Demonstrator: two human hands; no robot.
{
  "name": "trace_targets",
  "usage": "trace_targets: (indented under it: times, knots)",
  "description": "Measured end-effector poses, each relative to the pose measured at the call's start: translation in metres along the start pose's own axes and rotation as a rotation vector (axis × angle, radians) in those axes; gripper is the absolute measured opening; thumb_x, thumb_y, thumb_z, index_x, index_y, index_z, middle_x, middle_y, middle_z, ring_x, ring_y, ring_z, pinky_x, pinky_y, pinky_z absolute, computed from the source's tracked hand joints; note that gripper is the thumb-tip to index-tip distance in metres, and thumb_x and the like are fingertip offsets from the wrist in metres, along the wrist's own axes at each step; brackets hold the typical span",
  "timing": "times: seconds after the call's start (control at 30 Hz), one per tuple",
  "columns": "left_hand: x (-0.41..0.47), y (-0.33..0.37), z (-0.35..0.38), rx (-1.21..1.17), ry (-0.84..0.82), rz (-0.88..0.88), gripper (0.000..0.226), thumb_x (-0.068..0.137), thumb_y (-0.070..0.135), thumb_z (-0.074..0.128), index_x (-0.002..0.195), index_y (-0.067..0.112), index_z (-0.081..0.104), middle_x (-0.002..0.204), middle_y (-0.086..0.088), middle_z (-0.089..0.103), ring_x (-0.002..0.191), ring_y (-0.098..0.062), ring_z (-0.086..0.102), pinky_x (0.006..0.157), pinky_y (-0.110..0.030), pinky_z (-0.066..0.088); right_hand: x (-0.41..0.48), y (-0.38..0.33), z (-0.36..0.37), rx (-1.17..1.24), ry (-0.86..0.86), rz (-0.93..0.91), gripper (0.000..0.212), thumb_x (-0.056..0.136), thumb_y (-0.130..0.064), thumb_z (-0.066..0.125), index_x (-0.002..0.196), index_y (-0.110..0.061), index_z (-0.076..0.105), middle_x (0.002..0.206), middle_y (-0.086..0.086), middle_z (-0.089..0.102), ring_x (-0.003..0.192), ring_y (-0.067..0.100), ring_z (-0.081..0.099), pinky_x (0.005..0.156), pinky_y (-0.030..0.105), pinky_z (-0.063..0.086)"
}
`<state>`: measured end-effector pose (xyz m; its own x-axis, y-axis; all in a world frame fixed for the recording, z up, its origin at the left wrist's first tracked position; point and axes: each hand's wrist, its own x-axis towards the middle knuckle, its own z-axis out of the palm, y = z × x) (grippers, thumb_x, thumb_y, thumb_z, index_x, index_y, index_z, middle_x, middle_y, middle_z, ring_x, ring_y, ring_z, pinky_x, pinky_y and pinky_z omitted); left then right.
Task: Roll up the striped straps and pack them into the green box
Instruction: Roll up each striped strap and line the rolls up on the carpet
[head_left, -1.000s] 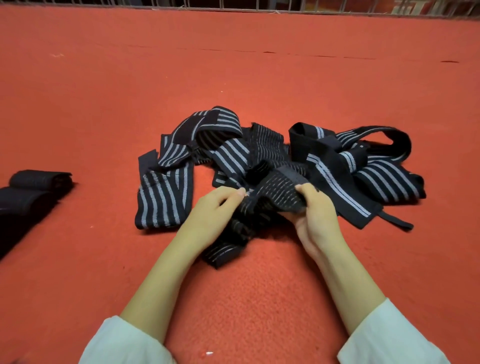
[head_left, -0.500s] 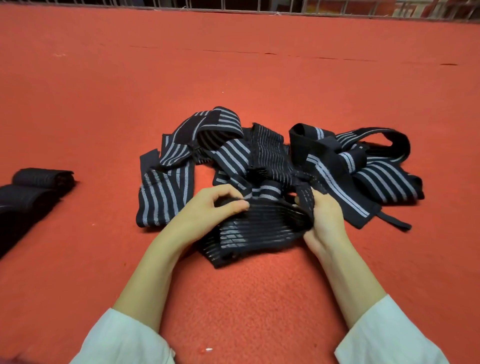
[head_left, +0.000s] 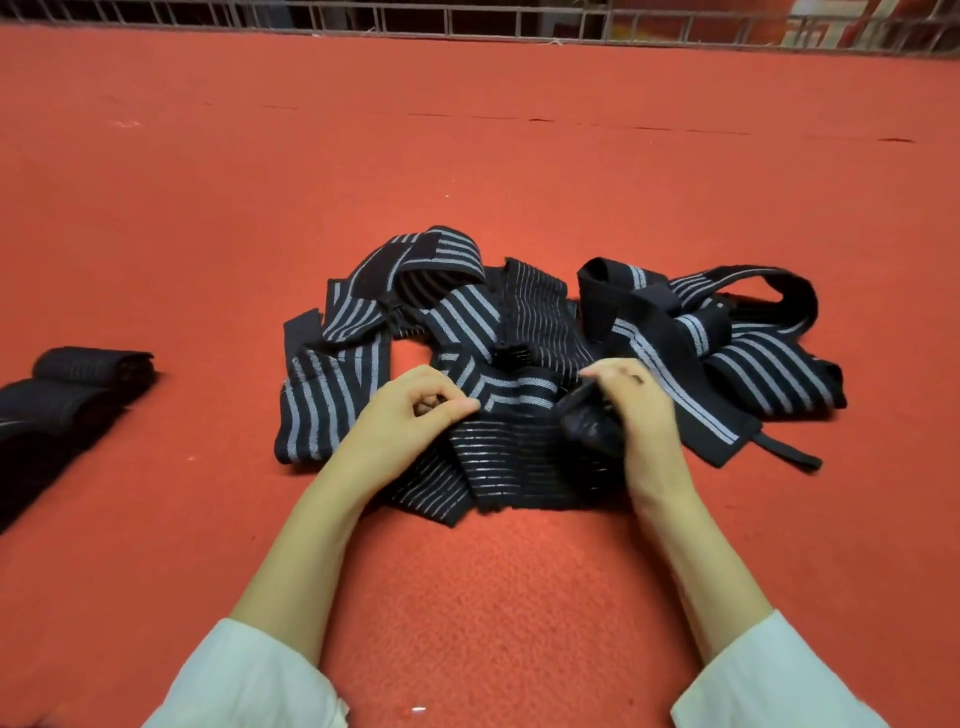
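Observation:
A tangled heap of black straps with grey stripes (head_left: 753, 364) lies on the red carpet in the middle of the view. One thin-striped strap (head_left: 498, 467) is spread flat at the near edge of the heap. My left hand (head_left: 410, 421) pinches its left part with curled fingers. My right hand (head_left: 639, 410) grips the strap's right end, which is curled into a small dark roll (head_left: 587, 426). No green box is in view.
Two rolled black straps (head_left: 88, 366) lie at the left edge beside a dark flat piece (head_left: 31, 457). A metal wire fence (head_left: 467, 18) runs along the far edge of the red carpet (head_left: 519, 156).
The thin-striped strap has been pulled out of the heap and laid flat toward me. My right hand has begun curling its right end into a roll.

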<state>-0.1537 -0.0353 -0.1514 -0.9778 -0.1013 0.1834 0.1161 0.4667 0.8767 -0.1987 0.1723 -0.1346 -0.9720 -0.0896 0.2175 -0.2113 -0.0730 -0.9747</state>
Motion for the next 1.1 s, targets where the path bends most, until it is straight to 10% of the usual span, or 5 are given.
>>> trace_targets:
  times: [0.3,0.47,0.63,0.87,1.1]
  knots:
    - [-0.004,0.011,0.014,-0.013,0.019,0.088,0.014,0.088,0.017,0.068,0.074,0.016,0.068,0.089,0.000,0.060,0.075,0.004,0.053,0.074,-0.009,0.039,-0.020,0.013,0.028,-0.818,-0.361,-0.077,0.040,0.067,-0.054,0.077,0.099,-0.031,0.070,0.089,-0.010,0.053,0.089,0.006,0.055,0.081,0.035,0.048]
    - [-0.008,0.008,-0.005,-0.053,-0.193,0.023,0.026,0.086,0.010,0.053,0.102,0.021,0.071,0.106,0.004,0.063,0.098,-0.002,0.057,0.087,-0.010,0.038,-0.015,0.016,0.021,-0.474,-0.297,-0.089,0.014,0.073,-0.015,0.082,0.074,-0.022,0.070,0.088,-0.010,0.055,0.083,-0.004,0.055,0.078,0.010,0.039]
    - [-0.008,0.008,-0.012,-0.190,-0.144,-0.028,0.014,0.091,0.008,0.062,0.099,0.013,0.072,0.096,0.005,0.072,0.094,-0.008,0.065,0.083,-0.015,0.047,-0.009,0.015,0.013,-0.131,-0.206,0.080,0.012,0.077,-0.002,0.076,0.075,-0.012,0.069,0.069,-0.005,0.066,0.068,0.005,0.060,0.068,0.020,0.048]
    - [-0.001,0.001,-0.012,0.091,0.175,-0.046,0.014,0.091,0.016,0.064,0.081,0.026,0.063,0.082,0.011,0.064,0.073,0.003,0.058,0.070,-0.007,0.040,0.004,0.017,-0.010,-0.118,0.059,0.024,0.030,0.079,0.010,0.063,0.073,-0.018,0.057,0.071,0.000,0.055,0.065,0.004,0.052,0.064,0.020,0.045]
    - [-0.001,-0.004,-0.002,0.090,0.091,-0.020,0.020,0.077,0.034,0.078,0.084,0.031,0.060,0.094,0.004,0.041,0.084,-0.005,0.051,0.059,-0.015,0.049,0.001,0.015,-0.003,-0.198,-0.040,0.062,0.018,0.078,0.002,0.074,0.086,-0.012,0.065,0.075,-0.001,0.062,0.061,-0.006,0.056,0.060,0.006,0.045]
